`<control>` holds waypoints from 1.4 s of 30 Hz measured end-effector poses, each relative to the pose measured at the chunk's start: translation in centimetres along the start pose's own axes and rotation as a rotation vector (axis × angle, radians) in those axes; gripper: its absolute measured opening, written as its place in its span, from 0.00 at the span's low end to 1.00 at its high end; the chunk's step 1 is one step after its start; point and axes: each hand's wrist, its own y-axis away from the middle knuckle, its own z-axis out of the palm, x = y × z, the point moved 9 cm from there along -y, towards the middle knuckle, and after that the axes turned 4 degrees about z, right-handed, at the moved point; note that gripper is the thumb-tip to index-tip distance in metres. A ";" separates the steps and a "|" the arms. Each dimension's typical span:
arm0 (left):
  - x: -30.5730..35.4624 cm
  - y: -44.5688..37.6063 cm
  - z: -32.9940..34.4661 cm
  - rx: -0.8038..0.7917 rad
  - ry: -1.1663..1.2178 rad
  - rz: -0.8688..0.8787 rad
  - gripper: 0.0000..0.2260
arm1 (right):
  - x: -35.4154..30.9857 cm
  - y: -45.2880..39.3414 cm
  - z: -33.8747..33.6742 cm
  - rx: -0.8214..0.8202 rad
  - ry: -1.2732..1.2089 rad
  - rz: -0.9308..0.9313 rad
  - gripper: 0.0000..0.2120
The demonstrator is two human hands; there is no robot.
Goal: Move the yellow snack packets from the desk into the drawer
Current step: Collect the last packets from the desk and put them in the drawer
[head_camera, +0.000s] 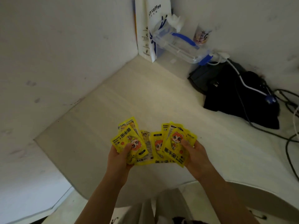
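Several yellow snack packets (155,145) with a red-haired cartoon figure are fanned out between both hands, just above the front part of the pale desk (113,110). My left hand (119,156) grips the left bunch, thumb on the top packet. My right hand (194,155) grips the right bunch the same way. The middle packets overlap and bridge the two bunches. No drawer shows in this view.
A white paper coffee bag (151,28) stands in the back corner, with a clear plastic box with blue clips (179,44) and a cup (202,35) beside it. A black bag (234,94) and cables (289,110) lie at the right. Walls close the left and back.
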 end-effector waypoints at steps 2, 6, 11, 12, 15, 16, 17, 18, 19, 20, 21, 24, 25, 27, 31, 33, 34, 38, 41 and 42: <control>-0.1 1.1 -1.5 -0.048 -0.026 -0.002 0.14 | 2.4 2.1 -0.3 0.043 -0.031 -0.018 0.09; -0.2 4.0 -3.3 -0.139 -0.060 -0.009 0.15 | 6.1 6.6 -1.0 0.106 -0.104 -0.048 0.11; -1.2 7.7 -3.7 -0.243 -0.096 -0.036 0.14 | 7.4 12.1 -3.6 0.159 -0.188 -0.137 0.14; -1.5 8.3 -3.6 -0.262 -0.108 -0.044 0.14 | 7.5 13.1 -4.4 0.177 -0.208 -0.153 0.14; -2.9 10.7 -3.0 -0.330 -0.139 -0.071 0.15 | 8.5 16.2 -6.6 0.216 -0.254 -0.184 0.14; -3.4 11.6 -2.7 -0.348 -0.155 -0.078 0.15 | 9.0 17.3 -7.4 0.229 -0.265 -0.192 0.13; -3.9 12.5 -2.4 -0.366 -0.171 -0.084 0.15 | 9.5 18.5 -8.3 0.245 -0.276 -0.198 0.13; -4.5 13.5 -2.1 -0.386 -0.185 -0.090 0.15 | 10.1 19.6 -9.3 0.262 -0.289 -0.207 0.13; -5.2 14.7 -1.7 -0.406 -0.197 -0.096 0.14 | 10.8 20.9 -10.3 0.278 -0.304 -0.217 0.13; -5.9 15.9 -1.4 -0.423 -0.209 -0.107 0.14 | 11.5 22.2 -11.5 0.298 -0.320 -0.227 0.13; -6.8 17.1 -1.2 -0.440 -0.226 -0.120 0.14 | 12.3 23.5 -12.7 0.319 -0.337 -0.236 0.13; -10.3 21.3 -0.7 -0.502 -0.281 -0.164 0.15 | 15.3 27.9 -16.8 0.375 -0.386 -0.262 0.12; -11.6 22.8 -0.7 -0.524 -0.293 -0.176 0.15 | 16.4 29.5 -18.2 0.395 -0.398 -0.272 0.11; -14.5 26.1 -0.8 -0.563 -0.317 -0.198 0.14 | 18.8 32.9 -20.9 0.434 -0.424 -0.290 0.09; -20.9 33.5 -1.7 -0.617 -0.387 -0.246 0.10 | 24.4 40.3 -26.5 0.519 -0.515 -0.312 0.10; -24.0 37.0 -2.1 -0.662 -0.436 -0.280 0.10 | 27.3 44.0 -29.0 0.579 -0.559 -0.315 0.10; -25.4 38.6 -2.2 -0.677 -0.463 -0.290 0.10 | 28.7 45.8 -30.2 0.608 -0.585 -0.314 0.11; -29.8 44.2 -2.0 -0.723 -0.518 -0.306 0.13 | 33.3 51.3 -34.4 0.687 -0.684 -0.310 0.13; -32.5 47.5 -1.5 -0.749 -0.571 -0.332 0.14 | 35.4 54.3 -37.2 0.728 -0.754 -0.315 0.15; -33.4 48.4 -1.1 -0.760 -0.588 -0.340 0.14 | 35.9 55.1 -38.1 0.736 -0.777 -0.319 0.15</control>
